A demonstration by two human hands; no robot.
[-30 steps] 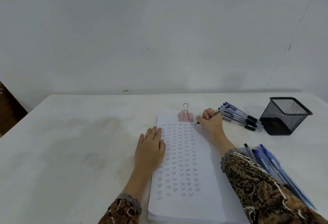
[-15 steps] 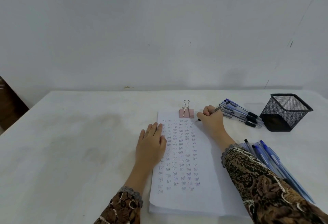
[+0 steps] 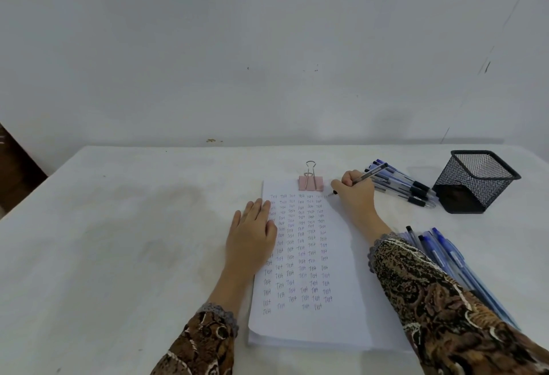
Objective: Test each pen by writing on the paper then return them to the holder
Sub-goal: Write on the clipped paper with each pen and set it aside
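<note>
Pen (image 3: 371, 173) tilted, tip seemingly touching paper (image 3: 347, 285) top-right; mesh holder (image 3: 475, 184) upright, far right.

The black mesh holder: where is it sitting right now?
Head view: the black mesh holder stands on the table at far right, just beside the pile of pens lying past the right hand.

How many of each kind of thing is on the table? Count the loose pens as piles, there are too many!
Pen piles: 2
Held pen: 1
Mesh holder: 1
Binder clip: 1
Paper stack: 1
Total: 6
</note>
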